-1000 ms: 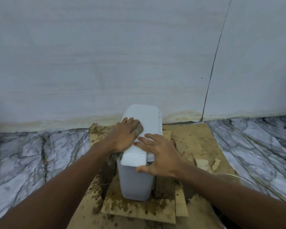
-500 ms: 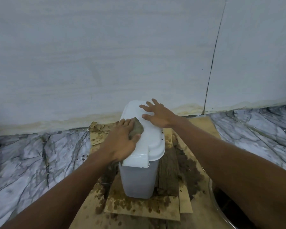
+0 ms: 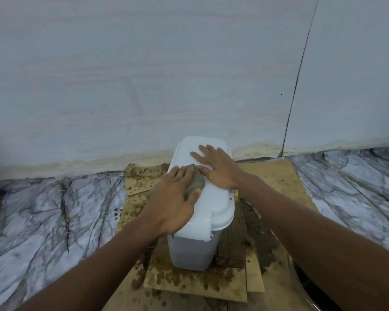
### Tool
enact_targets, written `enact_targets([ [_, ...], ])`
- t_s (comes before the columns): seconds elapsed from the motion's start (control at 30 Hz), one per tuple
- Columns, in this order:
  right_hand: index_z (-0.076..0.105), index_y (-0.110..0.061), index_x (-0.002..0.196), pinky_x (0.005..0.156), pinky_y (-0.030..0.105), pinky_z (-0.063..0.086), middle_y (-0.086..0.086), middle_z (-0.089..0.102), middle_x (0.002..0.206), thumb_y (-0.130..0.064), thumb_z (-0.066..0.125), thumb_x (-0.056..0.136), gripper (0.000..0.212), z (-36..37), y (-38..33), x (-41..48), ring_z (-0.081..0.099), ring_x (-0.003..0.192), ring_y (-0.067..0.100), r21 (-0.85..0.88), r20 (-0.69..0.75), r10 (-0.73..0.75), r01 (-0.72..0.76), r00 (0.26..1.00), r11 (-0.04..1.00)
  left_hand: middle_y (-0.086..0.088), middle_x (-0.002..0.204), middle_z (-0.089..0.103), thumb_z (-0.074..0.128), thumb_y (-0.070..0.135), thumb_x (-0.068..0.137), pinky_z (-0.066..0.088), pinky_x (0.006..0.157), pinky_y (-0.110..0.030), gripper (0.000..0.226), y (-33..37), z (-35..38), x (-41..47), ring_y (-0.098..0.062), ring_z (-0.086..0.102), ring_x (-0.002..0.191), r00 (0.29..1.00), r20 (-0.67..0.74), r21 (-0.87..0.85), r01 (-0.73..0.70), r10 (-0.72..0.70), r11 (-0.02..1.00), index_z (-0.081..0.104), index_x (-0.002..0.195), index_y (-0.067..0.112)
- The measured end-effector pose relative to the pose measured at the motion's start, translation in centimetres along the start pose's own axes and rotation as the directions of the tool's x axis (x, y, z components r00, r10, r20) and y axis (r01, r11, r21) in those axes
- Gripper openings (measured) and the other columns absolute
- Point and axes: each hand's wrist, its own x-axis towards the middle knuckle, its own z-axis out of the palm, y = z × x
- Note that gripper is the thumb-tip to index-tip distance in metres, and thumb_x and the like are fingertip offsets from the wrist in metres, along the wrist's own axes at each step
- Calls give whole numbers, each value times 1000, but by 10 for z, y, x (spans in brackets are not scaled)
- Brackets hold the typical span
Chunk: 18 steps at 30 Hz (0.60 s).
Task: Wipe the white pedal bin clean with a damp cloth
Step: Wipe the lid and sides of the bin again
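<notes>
A white rectangular plastic pedal bin stands upright on stained brown cardboard sheets that lie on a grey-veined marble floor, near the foot of a pale grey panelled wall. Its far end is close to the wall, and its near end faces the person. The white lid is down.

The left hand lies on the left side of the lid, palm down, pressing a crumpled grey-brown damp cloth against the plastic. Its grip is closed on the cloth: the fingers reach over the far part of it and the thumb presses its near edge, so only the right portion of the cloth shows beyond the hand.

The right hand rests flat on the far part of the lid, just to the right of the cloth, with its fingers spread and pointing left and away. Its grip is open and holds nothing; the palm bears on the lid.

Both forearms reach in from the near edge. At the near right, the curved rim of a round metal vessel shows beside the right forearm, partly hidden by it. Dark wet patches mark the cardboard around the bin's base.
</notes>
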Motion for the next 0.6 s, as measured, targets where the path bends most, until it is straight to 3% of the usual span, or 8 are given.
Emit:
enact_targets([
  [0.13, 14, -34, 159, 126, 38, -6, 2, 0, 169, -43, 28, 108, 54, 2, 1, -26, -7, 156, 19, -6, -42, 21, -21, 999, 1000, 5, 168, -4, 27, 49, 106, -16, 118, -23, 66, 19, 6, -26, -8, -12, 153, 997, 16, 49, -72, 71, 996, 0, 161, 24],
  [0.33, 7, -31, 160, 125, 41, -8, 4, -7, 169, -40, 22, 108, 55, 5, -14, -71, -11, 155, 23, -32, -129, 176, -182, 976, 983, -6, 169, -8, 21, 53, 101, -8, 126, -40, 74, 43, 25, -50, -19, -15, 155, 988, 17, 218, -153, 153, 964, -7, 160, 17],
  [0.5, 5, -26, 160, 124, 51, 0, 11, -4, 169, -42, 18, 106, 58, 5, -8, -79, -5, 155, 32, -58, -150, 409, -421, 900, 905, -5, 169, -5, 29, 46, 106, -15, 123, -32, 66, 34, 28, -41, -17, -14, 155, 982, -9, 133, -187, 190, 973, 3, 161, 18],
  [0.6, 3, -24, 160, 124, 52, 0, 13, -6, 168, -47, 16, 106, 60, 0, 11, -74, -5, 155, 34, -16, -92, 501, -504, 861, 863, -3, 170, -5, 29, 47, 106, -12, 125, -36, 66, 34, 33, -27, -15, -16, 154, 990, -24, 50, -137, 138, 989, 6, 161, 20],
])
